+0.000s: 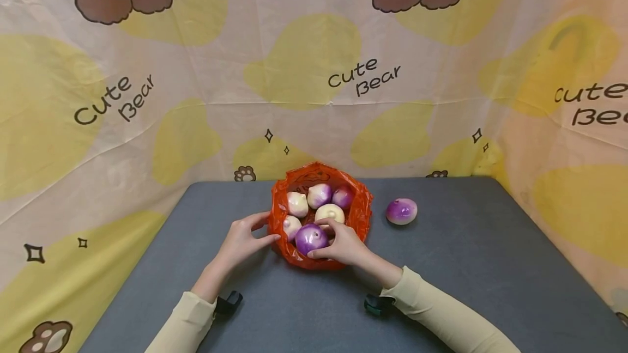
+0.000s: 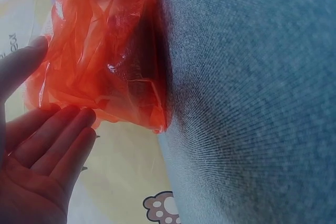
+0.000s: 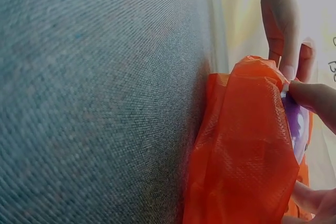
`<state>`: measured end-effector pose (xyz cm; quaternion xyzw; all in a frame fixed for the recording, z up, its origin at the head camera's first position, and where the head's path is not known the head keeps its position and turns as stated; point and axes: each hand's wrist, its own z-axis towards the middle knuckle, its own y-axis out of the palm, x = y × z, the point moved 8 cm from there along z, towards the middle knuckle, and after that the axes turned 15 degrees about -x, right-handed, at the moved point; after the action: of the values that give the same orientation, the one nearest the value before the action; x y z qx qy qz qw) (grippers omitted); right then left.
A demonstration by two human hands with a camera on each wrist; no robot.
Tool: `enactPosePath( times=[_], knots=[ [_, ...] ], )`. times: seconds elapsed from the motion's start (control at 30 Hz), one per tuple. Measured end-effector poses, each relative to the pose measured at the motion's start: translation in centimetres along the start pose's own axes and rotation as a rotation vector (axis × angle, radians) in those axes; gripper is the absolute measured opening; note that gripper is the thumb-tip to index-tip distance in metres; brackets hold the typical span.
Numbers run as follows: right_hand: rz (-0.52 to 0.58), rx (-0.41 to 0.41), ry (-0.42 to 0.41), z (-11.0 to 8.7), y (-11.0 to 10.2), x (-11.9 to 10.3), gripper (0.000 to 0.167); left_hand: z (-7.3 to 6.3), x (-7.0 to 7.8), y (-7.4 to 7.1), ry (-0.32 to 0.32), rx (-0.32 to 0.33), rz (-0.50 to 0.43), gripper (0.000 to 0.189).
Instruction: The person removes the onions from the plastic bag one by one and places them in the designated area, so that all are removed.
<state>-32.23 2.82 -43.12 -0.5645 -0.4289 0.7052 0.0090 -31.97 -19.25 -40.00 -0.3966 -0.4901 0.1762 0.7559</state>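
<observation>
An orange-red plastic bag (image 1: 360, 222) stands on the table with its mouth open upward. Inside lie several glossy purple-and-white turnips (image 1: 320, 195). My right hand (image 1: 345, 244) reaches over the near rim, its thumb and fingers around a purple turnip (image 1: 311, 239) at the front of the bag; the right wrist view shows part of this turnip (image 3: 295, 124) behind the rim. My left hand (image 1: 245, 239) touches the bag's left side. In the left wrist view the fingers of this hand (image 2: 47, 150) are fairly straight against the plastic, the thumb apart from them.
One more turnip (image 1: 402, 211) lies on the grey table (image 1: 466, 266), right of the bag. A printed cloth (image 1: 304, 70) hangs behind the table and along its sides. Dark wrist-worn devices (image 1: 379, 304) sit at both cuffs.
</observation>
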Motion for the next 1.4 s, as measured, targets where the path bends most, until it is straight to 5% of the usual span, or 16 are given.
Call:
enactPosePath(
  times=[1.4],
  knots=[
    [0.122, 0.048, 0.008, -3.6, -5.0, 0.2, 0.07, 0.2, 0.2, 0.0, 0.039, 0.006, -0.006, 0.055]
  ],
)
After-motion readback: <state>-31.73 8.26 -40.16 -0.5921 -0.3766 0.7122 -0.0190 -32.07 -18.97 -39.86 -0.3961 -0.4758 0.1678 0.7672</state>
